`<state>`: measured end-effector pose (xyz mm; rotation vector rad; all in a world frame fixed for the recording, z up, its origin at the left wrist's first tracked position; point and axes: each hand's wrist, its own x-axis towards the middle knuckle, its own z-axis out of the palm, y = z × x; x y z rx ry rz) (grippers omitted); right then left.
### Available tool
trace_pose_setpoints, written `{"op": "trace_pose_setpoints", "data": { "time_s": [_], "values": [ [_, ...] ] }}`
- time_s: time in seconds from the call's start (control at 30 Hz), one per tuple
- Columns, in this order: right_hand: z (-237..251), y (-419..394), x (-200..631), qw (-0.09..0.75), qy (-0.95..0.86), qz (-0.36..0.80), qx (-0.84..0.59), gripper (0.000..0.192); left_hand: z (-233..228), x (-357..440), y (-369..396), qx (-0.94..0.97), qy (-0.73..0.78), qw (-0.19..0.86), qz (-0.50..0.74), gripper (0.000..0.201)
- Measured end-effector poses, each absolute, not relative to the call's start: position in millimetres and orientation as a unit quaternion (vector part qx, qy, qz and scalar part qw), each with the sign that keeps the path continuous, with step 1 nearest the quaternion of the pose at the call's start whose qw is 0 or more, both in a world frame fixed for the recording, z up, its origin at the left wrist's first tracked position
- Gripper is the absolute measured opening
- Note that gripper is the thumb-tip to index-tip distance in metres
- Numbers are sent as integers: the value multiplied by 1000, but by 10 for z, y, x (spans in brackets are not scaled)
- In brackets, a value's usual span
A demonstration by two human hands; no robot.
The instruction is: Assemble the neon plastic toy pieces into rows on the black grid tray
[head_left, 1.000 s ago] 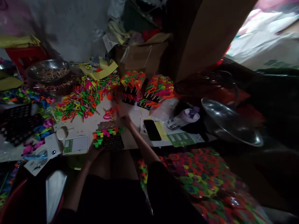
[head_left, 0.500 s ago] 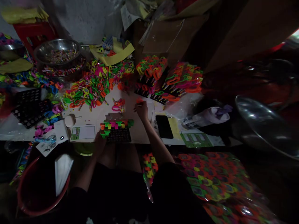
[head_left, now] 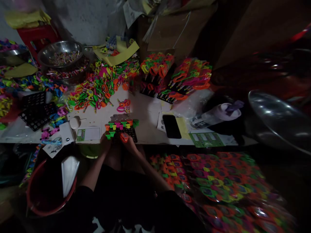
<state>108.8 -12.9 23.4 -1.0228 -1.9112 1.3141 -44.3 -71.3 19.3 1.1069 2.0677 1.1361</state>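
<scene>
A black tray with rows of holes (head_left: pixel 132 133) lies at the table's front edge, in front of my body. Small bright plastic pieces (head_left: pixel 118 125) in green, yellow, pink and orange stand in its back and left rows. My left hand (head_left: pixel 105 144) grips the tray's left edge, fingers partly hidden by green pieces. My right hand (head_left: pixel 130 145) is closed on an orange plastic piece (head_left: pixel 124 137), held over the tray's front holes; its exact kind is too dark to make out. Just behind the tray lies a little group of pink and orange pieces (head_left: pixel 123 106).
A big heap of coloured plastic pieces (head_left: pixel 97 92) covers the back left, beside a metal bowl (head_left: pixel 60 53). Filled racks (head_left: pixel 187 77) stand at the back. A phone (head_left: pixel 171 126) and a bottle (head_left: pixel 206 118) lie right. Bagged pieces (head_left: pixel 218 181) and a red bucket (head_left: pixel 52 212) flank me.
My right hand has come from the middle of the table back left to the tray, bringing the orange piece. My left hand stays at the tray. The view has shifted slightly.
</scene>
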Motion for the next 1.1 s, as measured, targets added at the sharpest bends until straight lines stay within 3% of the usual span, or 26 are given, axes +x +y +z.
{"op": "trace_pose_setpoints", "data": {
  "time_s": [0.23,0.73,0.97,1.1],
  "values": [
    [195,-81,1021,267,-720,506,-393,22,256,-431,-718,414,797,210,387,20],
    [594,-48,844,102,-817,394,-407,32,370,-621,-799,447,715,330,423,39],
    [745,52,957,128,-799,480,-339,30,450,-566,-721,463,683,335,456,29],
    [1109,239,1421,59,-780,560,-274,31,358,-583,-695,449,665,348,484,26]
  ]
}}
